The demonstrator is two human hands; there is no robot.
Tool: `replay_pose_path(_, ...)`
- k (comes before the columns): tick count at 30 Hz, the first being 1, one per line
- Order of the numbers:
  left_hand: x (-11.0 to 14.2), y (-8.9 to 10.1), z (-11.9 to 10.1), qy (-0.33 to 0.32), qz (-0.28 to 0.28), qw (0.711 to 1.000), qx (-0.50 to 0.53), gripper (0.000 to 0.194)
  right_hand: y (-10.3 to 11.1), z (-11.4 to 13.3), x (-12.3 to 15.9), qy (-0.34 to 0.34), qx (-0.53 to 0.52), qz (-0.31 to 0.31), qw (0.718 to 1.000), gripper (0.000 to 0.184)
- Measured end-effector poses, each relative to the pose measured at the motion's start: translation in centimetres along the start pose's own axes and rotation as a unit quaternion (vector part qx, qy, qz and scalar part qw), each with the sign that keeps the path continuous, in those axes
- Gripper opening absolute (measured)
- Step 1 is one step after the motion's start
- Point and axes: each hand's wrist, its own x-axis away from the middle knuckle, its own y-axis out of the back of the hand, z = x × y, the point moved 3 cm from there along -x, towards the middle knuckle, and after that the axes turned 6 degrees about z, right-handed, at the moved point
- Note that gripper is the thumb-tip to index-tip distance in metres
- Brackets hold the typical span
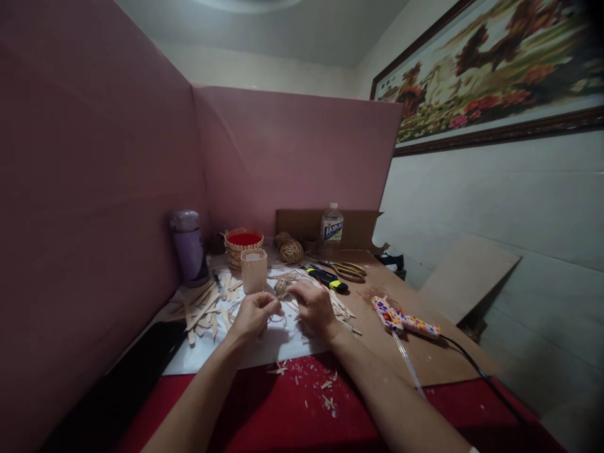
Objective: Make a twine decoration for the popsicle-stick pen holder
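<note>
Head view: loose twine [278, 324] looped just below the fingertips could tangle if tugged, the left hand [255, 314] seemingly pinching it, the right hand [315, 308] curled, grip unclear, with one small twine ball [282, 287] just beyond them, one stick-sided cup [254, 275] past the left fingers, and two larger twine balls [291, 251] farthest.

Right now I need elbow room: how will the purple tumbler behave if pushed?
The purple tumbler may tip if pushed near its top, being tall and narrow. Its rounded body would probably roll once toppled. It looks stiff.
</note>
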Motion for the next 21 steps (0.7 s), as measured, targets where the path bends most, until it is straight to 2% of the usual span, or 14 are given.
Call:
replay_pose_path(3,0.1,0.1,0.0,0.002,0.001,1.000,0.026,0.030,0.8,-1.2,-1.0,-0.099,0.020,-0.061,0.993,0.023)
replay_pose_path(4,0.1,0.1,0.0,0.002,0.004,0.999,0.042,0.030,1.2,-1.9,-1.4,-0.149,0.052,-0.058,0.986,0.024)
replay_pose_path(5,0.0,0.1,0.1,0.002,0.008,0.998,0.062,0.031,1.5,-2.8,-1.8,-0.200,0.096,-0.025,0.975,0.025)
replay_pose_path(6,-0.1,0.1,0.1,0.002,0.013,0.996,0.083,0.032,1.6,-3.6,-2.0,-0.245,0.145,0.033,0.958,0.024)
replay_pose_path(8,-0.2,0.0,0.3,0.008,0.021,0.993,0.118,0.033,2.1,-5.4,-2.2,-0.305,0.238,0.149,0.910,0.023)
replay_pose_path(11,-0.3,0.0,0.5,0.018,0.029,0.990,0.134,0.034,2.7,-7.2,-1.7,-0.327,0.280,0.180,0.884,0.023)
replay_pose_path(16,-0.3,-0.2,0.4,0.017,0.014,0.995,0.101,0.030,2.4,-8.3,-0.9,-0.306,0.288,0.208,0.883,0.031)
replay_pose_path(21,-0.6,-0.7,0.7,0.012,-0.001,0.996,0.084,0.025,2.7,-9.9,-2.3,-0.315,0.292,0.257,0.866,0.039)
